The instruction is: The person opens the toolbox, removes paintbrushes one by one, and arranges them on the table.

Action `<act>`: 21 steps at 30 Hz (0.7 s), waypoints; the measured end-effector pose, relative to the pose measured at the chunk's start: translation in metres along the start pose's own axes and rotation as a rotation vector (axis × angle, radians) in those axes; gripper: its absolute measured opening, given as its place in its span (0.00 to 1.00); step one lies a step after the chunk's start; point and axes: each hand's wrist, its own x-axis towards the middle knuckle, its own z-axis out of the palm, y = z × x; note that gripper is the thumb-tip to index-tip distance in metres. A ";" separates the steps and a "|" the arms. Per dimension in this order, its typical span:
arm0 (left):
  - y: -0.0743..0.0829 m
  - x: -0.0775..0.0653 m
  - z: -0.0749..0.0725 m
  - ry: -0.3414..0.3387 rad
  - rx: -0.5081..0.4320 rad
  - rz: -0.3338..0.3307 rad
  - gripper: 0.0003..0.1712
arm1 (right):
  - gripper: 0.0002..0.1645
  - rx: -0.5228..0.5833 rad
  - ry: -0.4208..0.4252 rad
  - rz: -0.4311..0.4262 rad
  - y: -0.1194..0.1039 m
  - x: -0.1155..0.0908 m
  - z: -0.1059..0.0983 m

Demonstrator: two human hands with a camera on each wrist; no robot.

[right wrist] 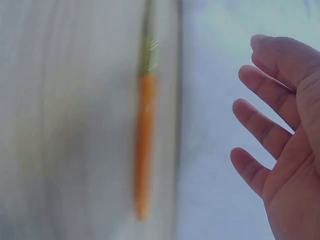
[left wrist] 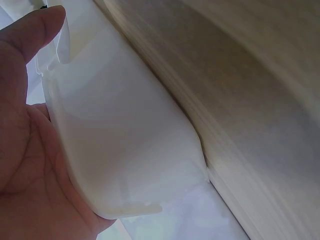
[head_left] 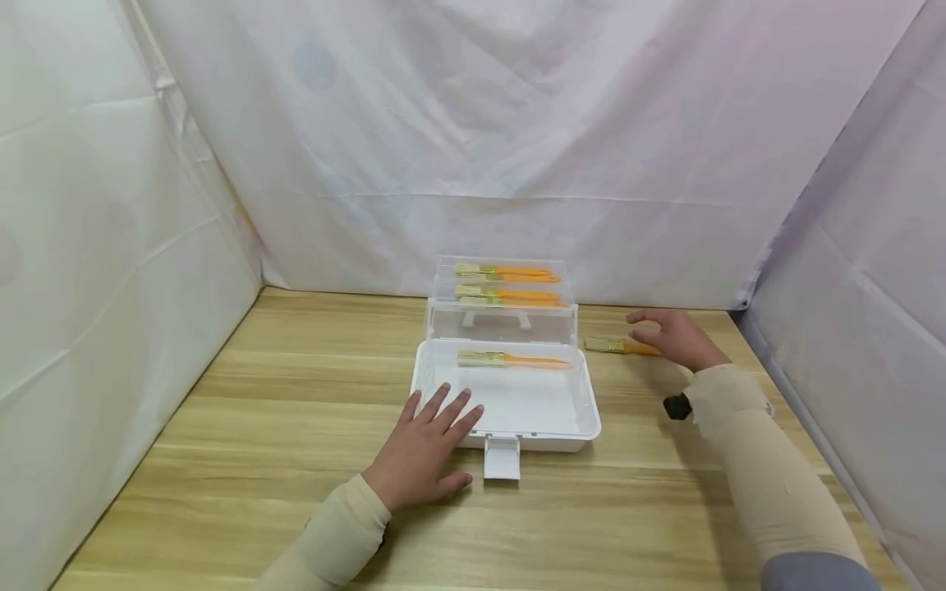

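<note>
A white plastic storage box [head_left: 535, 408] stands on the table with its clear upper part raised at the back. My left hand [head_left: 423, 451] lies with fingers spread over its front left corner; the left wrist view shows the palm against the rim of the box [left wrist: 120, 125]. One paintbrush [head_left: 532, 361] with an orange handle lies inside, along the back. To the right of the box another paintbrush [head_left: 608, 345] lies on the table. Over its handle hovers my right hand [head_left: 680, 338], fingers apart and loosely bent, holding nothing; the right wrist view shows a gap between them.
Several more orange-handled paintbrushes [head_left: 525, 272] lie in the raised clear trays [head_left: 443, 287]. A white latch flap [head_left: 502, 460] hangs at the box's front. White cloth walls [head_left: 517, 148] enclose the wooden table [head_left: 296, 394] at the back and both sides.
</note>
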 end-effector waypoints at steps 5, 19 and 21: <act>0.000 0.000 0.000 0.012 0.001 0.007 0.52 | 0.27 0.017 0.019 -0.041 -0.030 -0.004 -0.008; -0.001 0.000 -0.001 0.007 0.009 0.005 0.52 | 0.20 0.014 0.049 -0.216 -0.106 -0.016 0.002; -0.001 0.000 -0.001 0.009 0.003 0.007 0.52 | 0.19 0.033 0.052 -0.242 -0.114 -0.018 0.004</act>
